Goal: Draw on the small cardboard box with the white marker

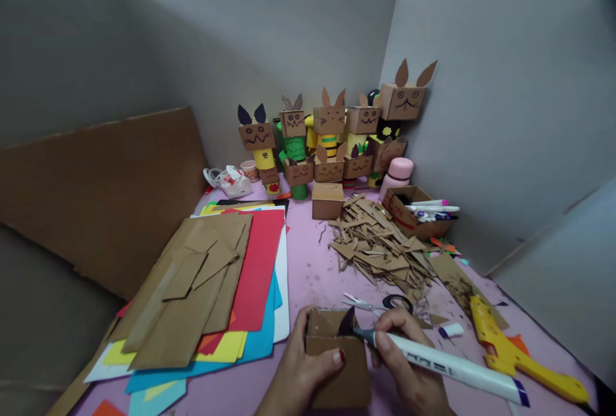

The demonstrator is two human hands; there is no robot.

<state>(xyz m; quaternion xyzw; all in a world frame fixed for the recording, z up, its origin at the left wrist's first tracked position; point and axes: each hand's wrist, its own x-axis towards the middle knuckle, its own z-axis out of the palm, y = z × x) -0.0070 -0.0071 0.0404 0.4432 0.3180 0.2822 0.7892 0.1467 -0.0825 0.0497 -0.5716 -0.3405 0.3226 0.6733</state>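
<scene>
My left hand is closed around the left side of a small brown cardboard box, its thumb across the front. On the box's top edge stands a dark pointed ear. A white marker with a purple end is pinched in my right hand, its tip touching or very close to the dark ear. Scissors with black handles lie just behind the box, partly hidden by my right hand. The marker's loose cap rests on the table to the right.
Cardboard sheets and colored paper are stacked at left. Cardboard scraps are heaped mid-right, beside a box of markers. A yellow glue gun lies at right. Several cardboard animal figures and a pink bottle stand behind.
</scene>
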